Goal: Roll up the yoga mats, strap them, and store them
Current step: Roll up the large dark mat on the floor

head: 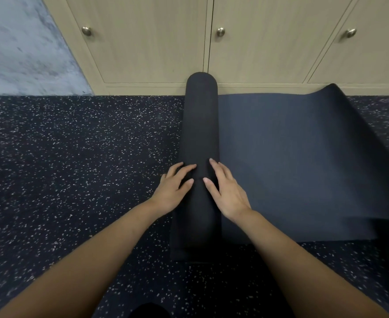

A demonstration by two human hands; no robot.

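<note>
A dark navy rubber floor flecked with pale specks [74, 157] fills most of the head view. It meets a row of pale wood-grain cabinet doors [147, 42] with round brushed-metal knobs [86, 31]. A mottled grey stone-look surface [17, 47] shows at the upper left. On the floor lies a dark charcoal yoga mat, partly rolled. Its thick rolled cylinder [200, 122] runs straight away from the person, with the far end touching the base of the cabinets. The flat unrolled stretch of mat [292, 157] spreads to the right, its far right corner curling up. The left hand [172, 191] rests on the left flank of the roll near its near end, its fingers [186, 171] loosely spread and laid across the top. The right hand [227, 193] rests on the right flank, its fingers [216, 167] extended and slightly apart, flat against the mat. Neither hand wraps around the roll.
</note>
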